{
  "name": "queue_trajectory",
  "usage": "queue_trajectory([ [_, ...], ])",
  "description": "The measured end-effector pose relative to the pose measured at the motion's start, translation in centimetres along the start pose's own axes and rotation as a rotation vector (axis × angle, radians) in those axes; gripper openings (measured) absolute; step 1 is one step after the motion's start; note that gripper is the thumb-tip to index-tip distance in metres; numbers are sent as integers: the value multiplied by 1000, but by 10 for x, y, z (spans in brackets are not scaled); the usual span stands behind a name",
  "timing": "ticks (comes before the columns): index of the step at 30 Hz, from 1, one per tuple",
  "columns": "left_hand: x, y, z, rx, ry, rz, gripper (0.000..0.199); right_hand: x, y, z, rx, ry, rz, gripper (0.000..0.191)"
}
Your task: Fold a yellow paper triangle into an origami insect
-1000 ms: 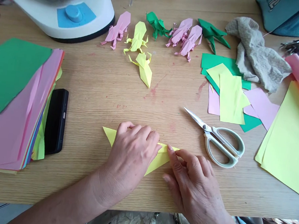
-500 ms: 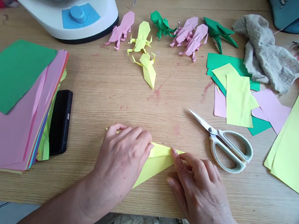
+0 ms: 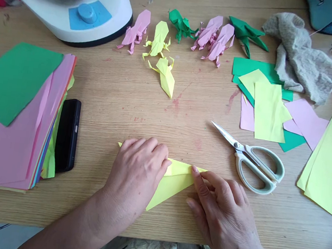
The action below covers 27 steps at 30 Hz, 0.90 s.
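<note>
A folded yellow paper [image 3: 171, 185] lies near the table's front edge, its lower corner pointing toward me and a narrow strip folded along its upper edge. My left hand [image 3: 139, 173] covers the paper's left part, with curled fingers pressed on it and the thumb at the strip. At the paper's right tip, my right hand [image 3: 219, 206] has its thumb and forefinger on the folded edge, pinching it. Open scissors' handles stand apart from the right hand; the scissors [image 3: 241, 149] lie on the table just beyond it.
Coloured sheets [image 3: 4, 150] and a black phone [image 3: 67, 135] lie left, below a white fan base [image 3: 106, 17]. Folded paper figures [image 3: 157, 39] line the back. Paper scraps [image 3: 269, 112], a grey cloth [image 3: 305, 56] and yellow sheets [image 3: 328, 171] lie right.
The view has shifted slightly, so the items at the right appear further right. Both hands keep nearly the same places on the yellow paper.
</note>
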State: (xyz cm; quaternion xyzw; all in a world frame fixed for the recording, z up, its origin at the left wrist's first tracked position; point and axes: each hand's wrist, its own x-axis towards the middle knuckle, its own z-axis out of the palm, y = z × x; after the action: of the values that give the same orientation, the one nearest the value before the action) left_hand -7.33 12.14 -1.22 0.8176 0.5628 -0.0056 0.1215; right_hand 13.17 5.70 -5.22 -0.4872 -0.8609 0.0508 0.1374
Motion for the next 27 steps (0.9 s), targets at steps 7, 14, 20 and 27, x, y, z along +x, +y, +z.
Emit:
queue_trajectory([
  [7, 0, 1, 1, 12, 2, 12, 15, -1, -1, -1, -13, -6, -4, 48],
  [14, -1, -2, 3, 11, -12, -17, 14, 1, -1, 0, -14, 26, -52, 45],
  [20, -3, -7, 0, -34, -42, -48, 12, 1, 0, -1, -12, 49, -56, 45],
  [27, 0, -10, -2, -64, -63, -87, 11, 0, 1, 0, -25, 61, -65, 45],
])
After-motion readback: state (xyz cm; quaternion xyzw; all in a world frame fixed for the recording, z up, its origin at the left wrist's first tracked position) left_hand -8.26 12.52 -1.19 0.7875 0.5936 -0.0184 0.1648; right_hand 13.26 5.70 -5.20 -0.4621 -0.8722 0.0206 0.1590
